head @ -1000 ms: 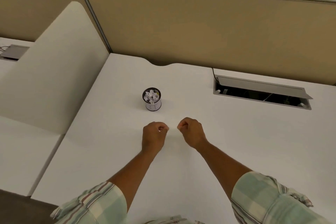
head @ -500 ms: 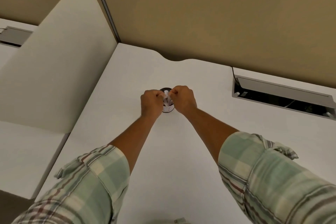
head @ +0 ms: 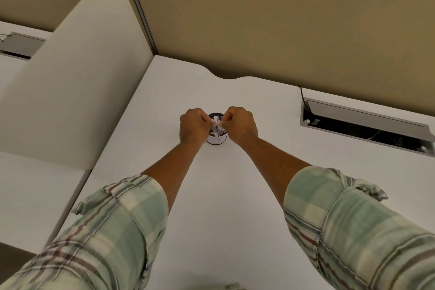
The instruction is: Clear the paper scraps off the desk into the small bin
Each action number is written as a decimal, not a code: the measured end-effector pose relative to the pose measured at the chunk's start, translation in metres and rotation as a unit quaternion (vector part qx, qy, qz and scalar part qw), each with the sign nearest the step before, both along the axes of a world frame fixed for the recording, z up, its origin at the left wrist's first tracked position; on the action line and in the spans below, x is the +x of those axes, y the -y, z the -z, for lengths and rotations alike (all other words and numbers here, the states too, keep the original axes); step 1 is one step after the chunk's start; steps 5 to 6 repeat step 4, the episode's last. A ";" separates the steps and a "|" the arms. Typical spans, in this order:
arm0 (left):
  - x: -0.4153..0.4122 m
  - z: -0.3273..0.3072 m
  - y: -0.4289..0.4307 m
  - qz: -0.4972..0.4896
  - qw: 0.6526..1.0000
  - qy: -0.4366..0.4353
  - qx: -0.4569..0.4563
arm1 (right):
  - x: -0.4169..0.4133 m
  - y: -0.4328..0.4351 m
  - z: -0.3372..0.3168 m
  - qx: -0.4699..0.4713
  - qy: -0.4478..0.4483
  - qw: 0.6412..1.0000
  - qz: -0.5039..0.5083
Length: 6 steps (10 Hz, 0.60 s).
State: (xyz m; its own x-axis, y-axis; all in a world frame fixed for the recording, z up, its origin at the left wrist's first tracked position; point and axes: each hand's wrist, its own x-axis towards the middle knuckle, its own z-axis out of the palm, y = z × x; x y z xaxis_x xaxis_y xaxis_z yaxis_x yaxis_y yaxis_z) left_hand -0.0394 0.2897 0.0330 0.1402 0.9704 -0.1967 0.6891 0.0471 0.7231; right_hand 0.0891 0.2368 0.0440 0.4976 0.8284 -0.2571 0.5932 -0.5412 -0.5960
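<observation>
Head view: we see the small bin (head: pixel 217 135) standing upright mid-desk (head: pixel 235 195), wedged between both hands. Left hand (head: pixel 193 126) and right hand (head: pixel 240 125) are fisted, each pinching white paper scraps (head: pixel 216 122) right over the bin mouth. The bin sits directly below the fingertips, both hands equally near, so we judge the drop goes straight down.

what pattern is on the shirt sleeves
Pale green and cream plaid sleeves with thin dark stripes, in the head view.

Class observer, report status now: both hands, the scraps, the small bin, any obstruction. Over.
Left hand and right hand pinching paper scraps over the small bin. Bin upright, holding scraps. Nothing in the way.
</observation>
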 end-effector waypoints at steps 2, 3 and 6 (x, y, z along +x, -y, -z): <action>0.002 -0.011 0.006 0.081 0.992 -0.096 0.000 | 0.008 0.012 -0.012 0.017 0.006 0.999 -0.028; 0.004 -0.018 0.008 0.104 0.982 -0.157 0.035 | 0.016 0.020 -0.016 0.034 0.014 0.999 -0.023; 0.006 -0.022 0.012 0.105 0.978 -0.174 0.049 | 0.021 0.029 -0.019 0.039 0.015 0.999 -0.029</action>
